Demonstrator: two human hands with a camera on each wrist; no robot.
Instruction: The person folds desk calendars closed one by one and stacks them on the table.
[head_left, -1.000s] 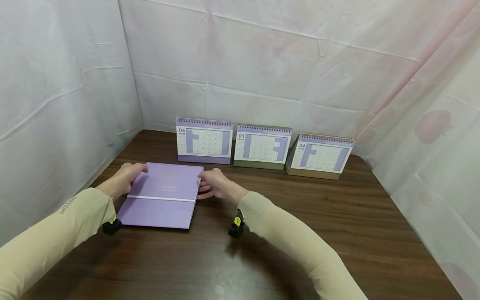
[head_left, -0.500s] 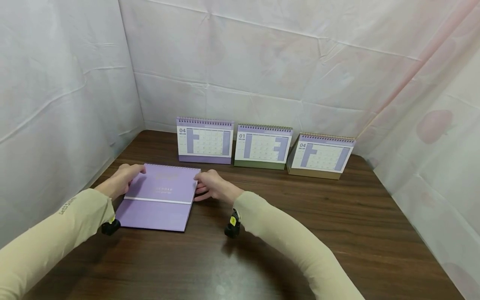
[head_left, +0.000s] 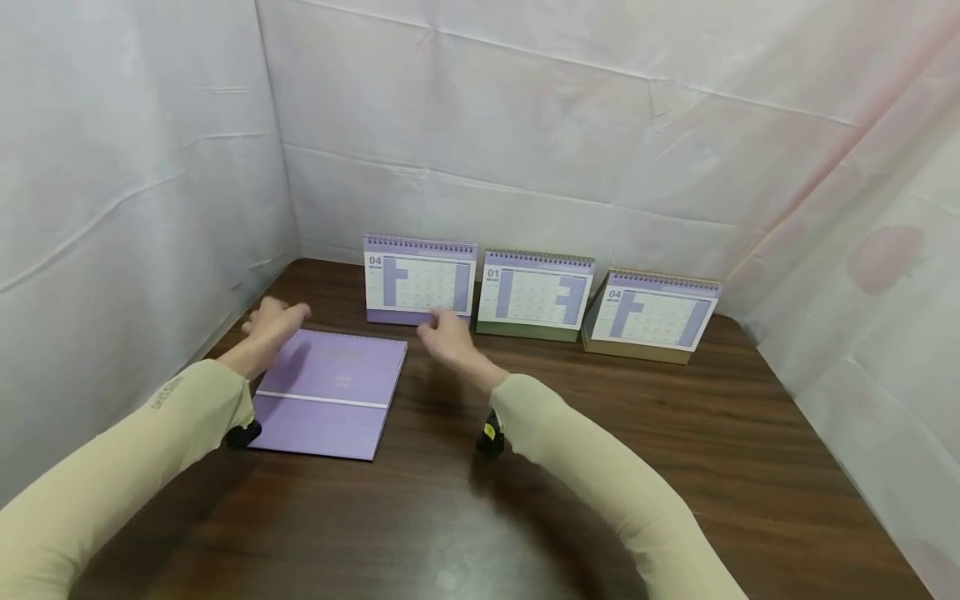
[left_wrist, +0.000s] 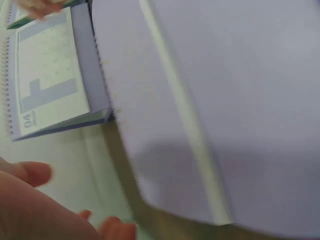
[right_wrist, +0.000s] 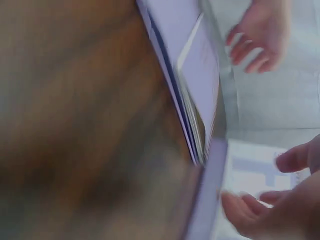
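Note:
A purple spiral-bound desk calendar lies flat on the left of the table, with a white band across its cover. My left hand hovers by its far left corner, fingers apart and holding nothing. To the right of the far right corner is my right hand, raised over the table with loosely bent fingers and nothing in them. In the head view it overlaps the lower right edge of the standing purple-based calendar. The right wrist view shows the page edges of the flat calendar.
Beside the purple-based calendar stand a green-based calendar and a tan-based calendar, forming a row along the back of the dark wooden table. Pale curtains hang behind and at both sides.
Both hands have let go of the flat purple calendar's sides and risen. The right hand has moved away toward the back row. Earlier, the calendar slid slightly left and nearer.

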